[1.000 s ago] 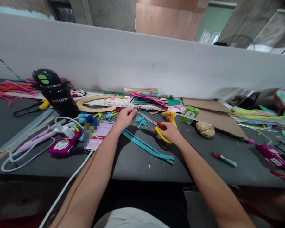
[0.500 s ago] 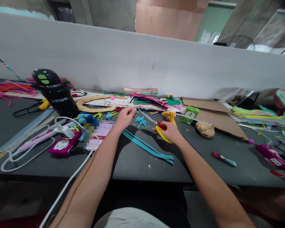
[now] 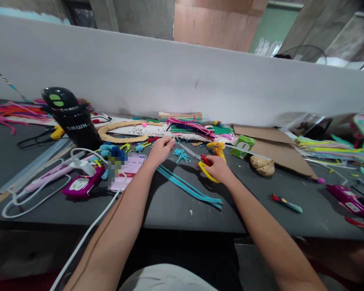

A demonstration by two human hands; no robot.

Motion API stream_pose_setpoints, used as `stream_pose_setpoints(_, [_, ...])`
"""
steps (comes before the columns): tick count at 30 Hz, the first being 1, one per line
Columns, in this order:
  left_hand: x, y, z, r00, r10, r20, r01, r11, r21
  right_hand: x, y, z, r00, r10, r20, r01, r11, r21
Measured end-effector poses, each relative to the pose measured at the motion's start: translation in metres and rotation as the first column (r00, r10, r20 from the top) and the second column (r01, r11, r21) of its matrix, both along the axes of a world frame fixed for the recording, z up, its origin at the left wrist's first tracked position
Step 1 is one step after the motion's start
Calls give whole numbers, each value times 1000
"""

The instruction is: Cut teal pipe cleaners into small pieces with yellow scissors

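Right hand [image 3: 216, 167] grips scissors [image 3: 197, 157]; can't tell whether the curled left hand [image 3: 161, 149] holds anything.
Best keep fingertips [image 3: 172, 140] clear of blades [image 3: 186, 149] beside blue snippets [image 3: 181, 154].

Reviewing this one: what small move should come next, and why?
Probably ease the left hand slightly back before the scissors next close. The right hand grips their handles, and the blades point toward the left hand, their tips ending close to its fingers. Short blue pieces lie beside the blades. Whether the left fingers hold anything is too small to tell.
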State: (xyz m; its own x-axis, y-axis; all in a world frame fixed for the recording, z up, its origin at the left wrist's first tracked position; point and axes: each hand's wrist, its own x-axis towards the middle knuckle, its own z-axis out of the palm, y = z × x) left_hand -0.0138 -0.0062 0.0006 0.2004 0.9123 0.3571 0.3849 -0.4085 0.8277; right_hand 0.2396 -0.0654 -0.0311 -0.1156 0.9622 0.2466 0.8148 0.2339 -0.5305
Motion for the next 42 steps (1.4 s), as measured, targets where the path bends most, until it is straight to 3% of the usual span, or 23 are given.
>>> stream_pose_setpoints(42, [-2,5,-6,999,8,-32,-6,999,34,-2,-4,4,1000,-4,-26,3,1000,-23])
